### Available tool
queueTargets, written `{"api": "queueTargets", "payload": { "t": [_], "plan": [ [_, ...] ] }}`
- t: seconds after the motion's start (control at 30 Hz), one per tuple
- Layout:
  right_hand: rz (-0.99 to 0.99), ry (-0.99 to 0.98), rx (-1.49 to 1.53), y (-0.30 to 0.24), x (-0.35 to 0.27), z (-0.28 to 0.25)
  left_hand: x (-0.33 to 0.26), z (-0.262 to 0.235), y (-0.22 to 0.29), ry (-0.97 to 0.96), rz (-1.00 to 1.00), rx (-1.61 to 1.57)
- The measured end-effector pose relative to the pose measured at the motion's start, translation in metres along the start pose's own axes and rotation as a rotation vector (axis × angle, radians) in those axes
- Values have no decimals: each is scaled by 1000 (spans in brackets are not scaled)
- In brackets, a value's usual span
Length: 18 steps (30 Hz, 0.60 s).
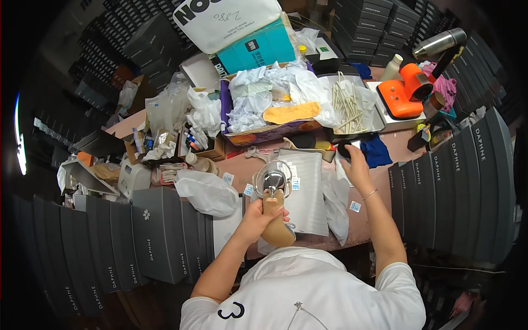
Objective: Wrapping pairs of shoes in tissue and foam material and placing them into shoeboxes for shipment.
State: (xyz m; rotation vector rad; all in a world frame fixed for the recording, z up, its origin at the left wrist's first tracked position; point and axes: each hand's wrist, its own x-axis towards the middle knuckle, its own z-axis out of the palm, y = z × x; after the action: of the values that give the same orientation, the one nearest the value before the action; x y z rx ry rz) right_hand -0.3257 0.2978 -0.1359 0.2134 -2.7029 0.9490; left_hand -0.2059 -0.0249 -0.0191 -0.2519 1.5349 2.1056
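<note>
From the person's head, the left of 2 fisheye cameras looks forward and steeply down; the white shirt (330,286) is nearest, along the lower edge; the left hand (259,221), right hand (358,169) and pink table (357,228) sit close, mid-frame. Stacked boxes (363,26) at the top lie farther off; straight edges bend toward the dark rim.
</note>
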Motion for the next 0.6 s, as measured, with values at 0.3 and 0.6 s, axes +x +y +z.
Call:
{"api": "queueTargets", "payload": {
  "t": [0.3, 0.6],
  "plan": [
    [23, -201, -249, 117, 25, 29, 18, 16, -10, 139, -30, 61],
    [-33, -277, -463, 80, 0, 31, 28, 19, -5, 1, -125, -97]
  ]
}}
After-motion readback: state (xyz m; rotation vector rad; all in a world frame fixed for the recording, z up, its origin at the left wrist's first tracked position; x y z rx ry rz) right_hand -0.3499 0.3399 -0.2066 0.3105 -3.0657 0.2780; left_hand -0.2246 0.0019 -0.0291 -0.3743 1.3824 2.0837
